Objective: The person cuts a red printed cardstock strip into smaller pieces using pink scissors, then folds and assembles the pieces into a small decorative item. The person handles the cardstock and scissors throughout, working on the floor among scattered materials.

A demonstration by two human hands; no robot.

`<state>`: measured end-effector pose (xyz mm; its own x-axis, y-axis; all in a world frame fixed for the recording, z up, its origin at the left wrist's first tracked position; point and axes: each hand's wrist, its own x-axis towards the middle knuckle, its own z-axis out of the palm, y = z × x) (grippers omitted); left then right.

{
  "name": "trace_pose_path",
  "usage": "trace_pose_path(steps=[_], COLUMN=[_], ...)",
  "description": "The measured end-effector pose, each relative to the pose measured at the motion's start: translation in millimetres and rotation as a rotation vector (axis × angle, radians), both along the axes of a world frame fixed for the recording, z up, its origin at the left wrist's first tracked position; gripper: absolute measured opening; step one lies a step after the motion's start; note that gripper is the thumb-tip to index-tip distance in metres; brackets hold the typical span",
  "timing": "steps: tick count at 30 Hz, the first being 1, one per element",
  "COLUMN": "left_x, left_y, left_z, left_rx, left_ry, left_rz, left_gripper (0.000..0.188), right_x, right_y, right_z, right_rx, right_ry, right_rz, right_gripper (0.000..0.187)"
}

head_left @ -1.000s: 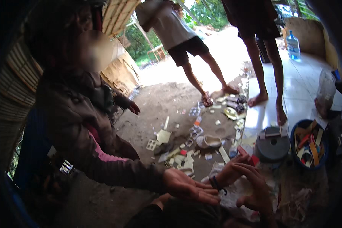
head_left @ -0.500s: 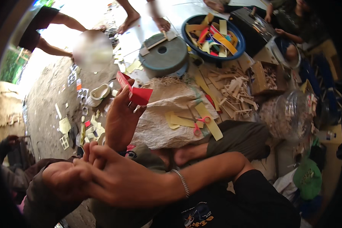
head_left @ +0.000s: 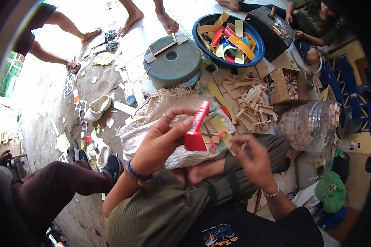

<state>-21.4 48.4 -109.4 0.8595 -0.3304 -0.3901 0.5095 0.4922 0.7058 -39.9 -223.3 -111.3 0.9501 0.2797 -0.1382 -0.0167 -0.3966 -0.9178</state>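
My left hand (head_left: 157,140) pinches a folded red strip (head_left: 196,141) between thumb and fingers. One face of the strip carries white lettering, and I cannot tell whether it is card or foam. My right hand (head_left: 254,161) hovers to the right, apart from the strip, its fingers loosely bent and nothing visible in them. Scissors with pink handles (head_left: 212,147) lie beyond the hands, beside a pale yellow strip (head_left: 221,125). Both rest on a whitish woven sack (head_left: 160,103) in front of my crossed legs.
A round grey-green block (head_left: 171,68) stands beyond the sack. Right of it are a blue basin (head_left: 259,53) of coloured offcuts, wooden sticks (head_left: 253,101), a cardboard box (head_left: 282,88) and a clear plastic jar (head_left: 307,125). Other people sit and stand around. A clog (head_left: 98,108) lies left.
My right arm has swung from across my body at the left over to the right. The left hand has moved right and nearer with the red strip. A standing person's round object is gone from view.
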Motion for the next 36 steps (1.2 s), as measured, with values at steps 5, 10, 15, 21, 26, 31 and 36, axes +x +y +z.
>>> trace_pose_path(steps=[5, 10, 15, 21, 26, 31, 36], left_x=[-3.4, -7.2, -14.4, -7.0, -4.9, -2.8, -4.8], left_y=[-9.4, -10.7, -10.8, -14.9, -15.0, -14.4, -15.5], left_z=[7.0, 17.7, 31.7, 30.1, 30.0, 29.0, 29.5], left_rx=[-0.106, 0.004, 0.200, 0.697, 0.949, 0.955, 0.932], left_ry=[-0.016, -0.218, -0.267, -0.780, -1.018, -1.029, -0.940], left_rz=[-0.121, -0.142, -0.087, 0.047, 0.131, 0.139, 0.108], left_gripper=[0.034, 0.041, 0.037, 0.034, 0.042, 0.043, 0.044], right_x=[46.4, 56.8, 48.6, 42.9, 35.2, 28.3, 29.0], right_y=[13.8, 26.2, 23.2, 16.6, 16.6, 19.9, 20.9], right_z=[2.1, 6.7, 12.4, 16.9, 18.2, 16.5, 11.5], right_rx=[-0.195, -0.291, -0.396, -0.444, -0.465, -0.420, -0.450], right_ry=[-0.661, -0.750, -0.904, -0.981, -0.985, -0.944, -0.959], right_rz=[0.091, 0.310, 0.238, 0.167, 0.166, 0.168, 0.138], right_gripper=[0.037, 0.038, 0.037, 0.038, 0.039, 0.041, 0.053])
